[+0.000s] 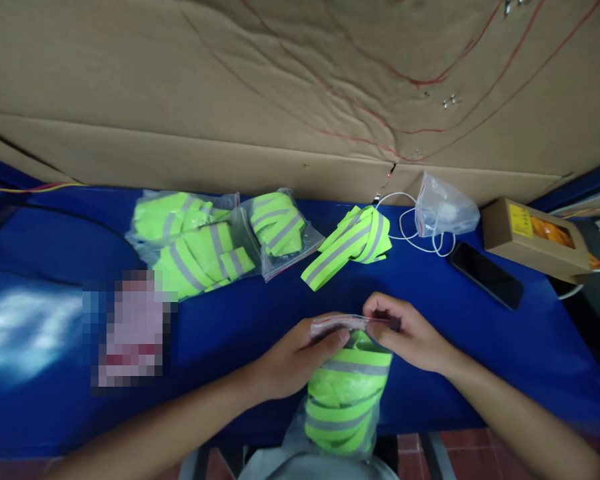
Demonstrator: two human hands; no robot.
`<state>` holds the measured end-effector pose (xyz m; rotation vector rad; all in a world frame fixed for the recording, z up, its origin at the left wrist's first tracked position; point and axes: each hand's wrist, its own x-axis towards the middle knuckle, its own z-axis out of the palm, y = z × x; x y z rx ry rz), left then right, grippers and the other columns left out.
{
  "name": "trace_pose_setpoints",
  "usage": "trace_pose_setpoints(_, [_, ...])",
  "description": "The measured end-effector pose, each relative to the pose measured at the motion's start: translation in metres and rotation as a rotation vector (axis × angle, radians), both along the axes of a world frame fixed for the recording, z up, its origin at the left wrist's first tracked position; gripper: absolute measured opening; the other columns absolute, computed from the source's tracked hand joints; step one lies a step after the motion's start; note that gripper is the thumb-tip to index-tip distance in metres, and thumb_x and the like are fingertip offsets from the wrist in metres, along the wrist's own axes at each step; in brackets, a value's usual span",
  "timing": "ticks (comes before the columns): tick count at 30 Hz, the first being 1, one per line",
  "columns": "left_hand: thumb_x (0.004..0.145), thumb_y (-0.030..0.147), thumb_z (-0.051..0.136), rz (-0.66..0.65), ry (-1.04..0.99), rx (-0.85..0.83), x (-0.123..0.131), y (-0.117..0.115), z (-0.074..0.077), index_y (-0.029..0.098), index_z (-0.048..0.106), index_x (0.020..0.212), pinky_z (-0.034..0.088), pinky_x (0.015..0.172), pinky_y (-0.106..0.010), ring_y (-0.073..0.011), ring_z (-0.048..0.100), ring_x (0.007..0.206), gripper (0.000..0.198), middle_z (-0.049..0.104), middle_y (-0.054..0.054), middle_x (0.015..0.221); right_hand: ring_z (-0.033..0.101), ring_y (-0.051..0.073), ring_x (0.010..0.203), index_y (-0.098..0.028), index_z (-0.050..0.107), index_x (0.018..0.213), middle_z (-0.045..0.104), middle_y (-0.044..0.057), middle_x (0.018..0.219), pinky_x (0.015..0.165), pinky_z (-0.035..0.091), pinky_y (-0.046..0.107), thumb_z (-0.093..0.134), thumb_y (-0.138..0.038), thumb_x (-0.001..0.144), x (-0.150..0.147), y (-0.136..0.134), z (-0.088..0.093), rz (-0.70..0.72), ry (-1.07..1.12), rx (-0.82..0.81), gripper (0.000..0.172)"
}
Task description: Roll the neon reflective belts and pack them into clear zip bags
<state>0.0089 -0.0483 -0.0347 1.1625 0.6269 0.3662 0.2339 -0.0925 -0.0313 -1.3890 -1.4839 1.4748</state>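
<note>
With your left hand (300,357) and right hand (407,333), you are pinching the clear bag (330,326) by its mouth at the blue table (230,333); the reflective strap (347,387) inside is sitting near the opening, possibly spilling if grip loosens.

A clear plastic bag (341,393) sits upright at the front edge of the blue table (240,347), its mouth over the tabletop and its bottom reaching past that edge. A thin red line runs along the mouth; whether it is sealed cannot be told. Inside is a bright yellow-green strap (353,368) with a grey stripe down its middle, folded into a stacked bundle, its upper fold close under the mouth, creased plastic around it.
</note>
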Motion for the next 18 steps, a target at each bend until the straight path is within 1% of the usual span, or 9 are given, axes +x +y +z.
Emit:
trace_pose_setpoints(5, [0.1,0.044,0.056,-0.03,0.021,-0.021,-0.0005,-0.0016,-0.0019,0.02,0.071,0.13,0.049,0.1,-0.033,-0.0252,0.067,0.115,0.041,0.075,-0.007,0.122,0.042,0.01,0.064,-0.019,0.053,0.078,0.048,-0.003,0.071,0.058,0.034,0.023,0.061,-0.018,0.084,-0.0027,-0.001,0.0002,0.012,-0.016,-0.001,0.011])
trace_pose_setpoints(10, [0.101,0.042,0.055,-0.071,0.001,-0.031,-0.0006,-0.0026,-0.002,0.021,0.071,0.131,0.047,0.106,-0.034,-0.0254,0.066,0.12,0.04,0.074,-0.007,0.126,0.045,0.011,0.066,-0.019,0.055,0.081,0.051,-0.003,0.073,0.06,0.036,0.024,0.059,-0.017,0.086,-0.0032,-0.0035,0.0012,0.054,-0.075,0.038,0.006])
trace_pose_setpoints(13, [0.101,0.043,0.055,-0.095,0.005,-0.043,-0.0003,-0.004,-0.0024,0.021,0.07,0.131,0.049,0.102,-0.034,-0.0254,0.067,0.117,0.041,0.074,-0.007,0.124,0.043,0.011,0.064,-0.02,0.054,0.079,0.05,-0.003,0.071,0.059,0.034,0.024,0.059,-0.015,0.082,-0.0035,-0.0037,0.0018,0.07,-0.109,0.06,0.008])
trace_pose_setpoints(15, [0.099,0.044,0.058,-0.063,0.029,-0.027,0.0,-0.0039,-0.0028,0.019,0.072,0.127,0.05,0.1,-0.033,-0.025,0.068,0.114,0.039,0.075,-0.008,0.122,0.042,0.01,0.062,-0.02,0.053,0.078,0.049,-0.004,0.069,0.058,0.033,0.024,0.059,-0.014,0.081,-0.0029,-0.0034,0.0025,0.07,-0.114,0.066,0.009])
trace_pose_setpoints(18, [0.096,0.045,0.063,0.064,0.085,-0.004,-0.0002,-0.0015,-0.0026,0.016,0.075,0.112,0.051,0.089,-0.028,-0.0223,0.07,0.102,0.036,0.077,-0.008,0.109,0.042,0.01,0.063,-0.02,0.052,0.077,0.048,-0.004,0.069,0.059,0.033,0.024,0.058,-0.014,0.08,-0.0003,-0.0028,0.0038,0.058,-0.131,0.08,0.009])
